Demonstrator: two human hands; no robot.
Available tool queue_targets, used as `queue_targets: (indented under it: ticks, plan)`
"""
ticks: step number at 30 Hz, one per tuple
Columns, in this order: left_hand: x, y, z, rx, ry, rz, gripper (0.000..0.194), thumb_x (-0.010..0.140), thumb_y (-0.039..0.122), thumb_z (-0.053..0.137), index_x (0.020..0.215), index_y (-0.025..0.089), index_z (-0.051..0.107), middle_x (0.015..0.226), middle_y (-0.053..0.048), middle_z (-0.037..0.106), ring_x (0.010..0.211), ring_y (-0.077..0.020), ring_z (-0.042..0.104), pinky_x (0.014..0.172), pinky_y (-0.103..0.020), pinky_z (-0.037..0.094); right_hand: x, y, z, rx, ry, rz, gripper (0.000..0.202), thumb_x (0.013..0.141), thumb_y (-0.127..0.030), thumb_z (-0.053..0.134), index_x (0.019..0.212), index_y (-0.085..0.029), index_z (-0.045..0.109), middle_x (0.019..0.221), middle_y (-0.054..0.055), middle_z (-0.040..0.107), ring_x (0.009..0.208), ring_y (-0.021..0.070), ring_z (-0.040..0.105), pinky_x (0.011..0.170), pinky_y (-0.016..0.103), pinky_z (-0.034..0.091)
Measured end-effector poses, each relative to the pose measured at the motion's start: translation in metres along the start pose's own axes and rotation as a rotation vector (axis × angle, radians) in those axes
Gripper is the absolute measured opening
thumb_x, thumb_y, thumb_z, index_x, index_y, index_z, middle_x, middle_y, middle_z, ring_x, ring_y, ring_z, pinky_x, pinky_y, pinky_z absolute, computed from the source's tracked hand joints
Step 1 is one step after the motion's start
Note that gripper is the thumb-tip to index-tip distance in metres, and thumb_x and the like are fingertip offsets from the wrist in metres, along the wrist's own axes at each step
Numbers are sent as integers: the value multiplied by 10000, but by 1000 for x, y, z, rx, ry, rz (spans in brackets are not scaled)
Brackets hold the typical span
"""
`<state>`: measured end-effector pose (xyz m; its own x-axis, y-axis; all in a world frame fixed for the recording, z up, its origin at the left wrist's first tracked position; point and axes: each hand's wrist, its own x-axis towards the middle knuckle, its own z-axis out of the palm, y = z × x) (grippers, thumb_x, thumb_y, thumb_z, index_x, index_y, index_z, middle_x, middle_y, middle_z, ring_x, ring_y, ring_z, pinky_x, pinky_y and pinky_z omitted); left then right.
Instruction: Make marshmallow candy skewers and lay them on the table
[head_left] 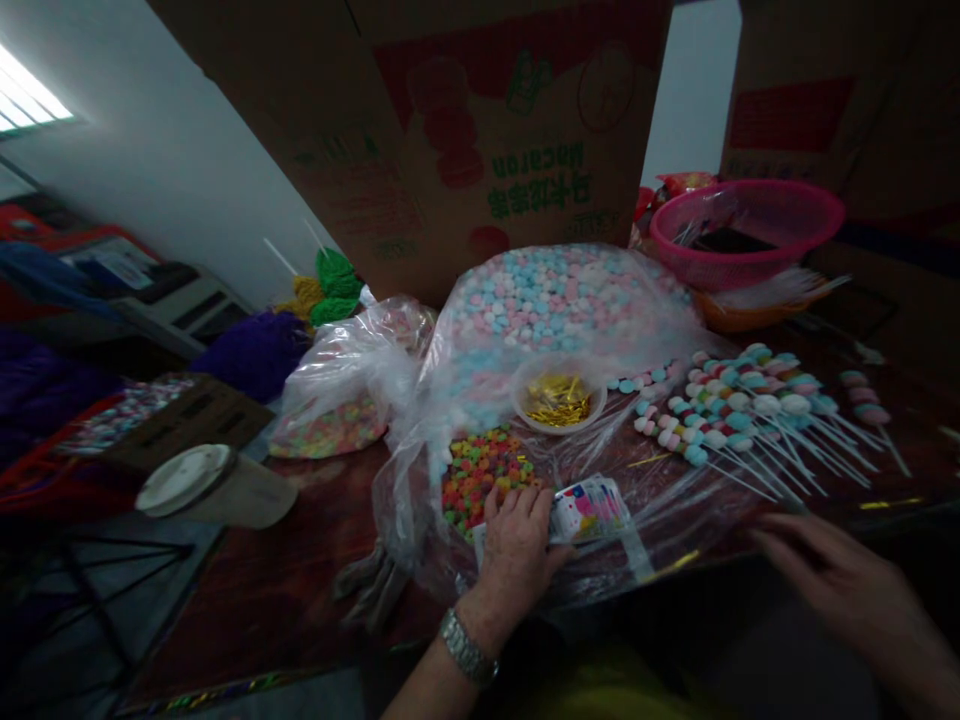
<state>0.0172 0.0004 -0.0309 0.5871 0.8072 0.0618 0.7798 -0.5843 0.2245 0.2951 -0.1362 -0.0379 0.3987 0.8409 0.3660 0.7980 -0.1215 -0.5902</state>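
My left hand [517,545], with a metal watch [468,648] at the wrist, lies palm down with fingers and thumb apart. Its fingertips touch the edge of a pile of small ring-shaped candies [480,475] in red, orange, yellow and green. Beside the thumb lies a stack of printed clear wrappers [591,508]. My right hand [840,575] is at the table's front edge, thumb and forefinger apart, with nothing seen between them. Just beyond it are marshmallow skewers [750,400] on white sticks, heaped together. A white bowl [517,408] holds gold twist ties [559,402].
A big clear bag of pastel marshmallows [555,290] stands behind the bowl, against a tall cardboard box [450,130]. To the left are another candy bag [330,425] and a lidded paper cup [247,490]. A pink basket [817,215] sits at the back right.
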Motion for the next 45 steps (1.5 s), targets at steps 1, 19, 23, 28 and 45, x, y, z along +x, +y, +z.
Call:
queue_targets:
  ticks: [1, 19, 23, 28, 45]
  plan:
    - [-2, 1, 1, 10, 34, 8, 543, 650, 370, 747, 1123, 192, 550, 1106, -78, 618, 1019, -284, 528, 1023, -527, 198, 12, -18, 25, 17, -109, -115, 369, 850, -525, 453, 895, -213, 644, 893, 89, 653, 834, 235, 595, 740, 358, 477]
    - [0, -17, -7, 86, 249, 72, 709, 642, 348, 724, 1249, 96, 457, 1100, -174, 632, 1029, -341, 560, 957, -552, 287, 65, -80, 66, -207, 71, -398, 297, 879, -222, 477, 1155, -269, 574, 1368, 111, 420, 1230, 352, 284, 943, 538, 189]
    - [6, 11, -36, -58, 412, 329, 697, 672, 384, 687, 1276, 145, 435, 1287, -172, 512, 1181, -356, 447, 1017, -544, 226, 48, -97, 34, 80, -78, -583, 210, 870, -110, 402, 938, -199, 580, 889, 44, 629, 922, 208, 508, 971, 481, 208]
    - [17, 34, -48, -472, 60, 222, 92, 789, 197, 535, 710, 185, 582, 705, -3, 634, 708, -170, 592, 824, -356, 433, 35, -113, 42, 357, -181, -453, 141, 884, -153, 424, 756, -185, 476, 702, 0, 530, 702, 144, 487, 720, 295, 360]
    - [17, 16, -23, -501, 176, 294, 178, 885, 235, 463, 748, 187, 565, 638, 5, 605, 580, -120, 576, 554, -201, 438, 72, -47, 27, 127, -34, 101, 517, 914, -495, 275, 540, -194, 466, 504, -16, 462, 500, 122, 456, 484, 219, 350]
